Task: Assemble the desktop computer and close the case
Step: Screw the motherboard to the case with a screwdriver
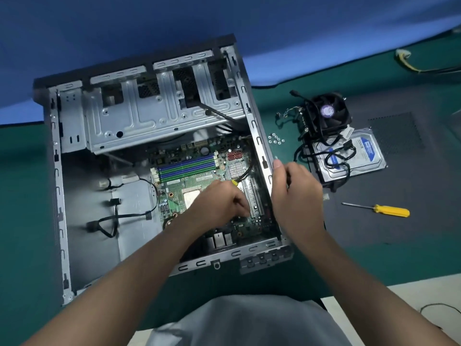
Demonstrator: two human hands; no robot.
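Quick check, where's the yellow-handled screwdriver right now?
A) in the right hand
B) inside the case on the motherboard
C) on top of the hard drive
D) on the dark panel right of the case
D: the yellow-handled screwdriver lies flat on the dark panel, to the right of the case.

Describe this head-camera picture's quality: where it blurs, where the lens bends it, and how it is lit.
Head view: motion blur smears the computer case along its left wall and the black cables there; the wide lens curves the blue backdrop; lighting is even, shadows soft.
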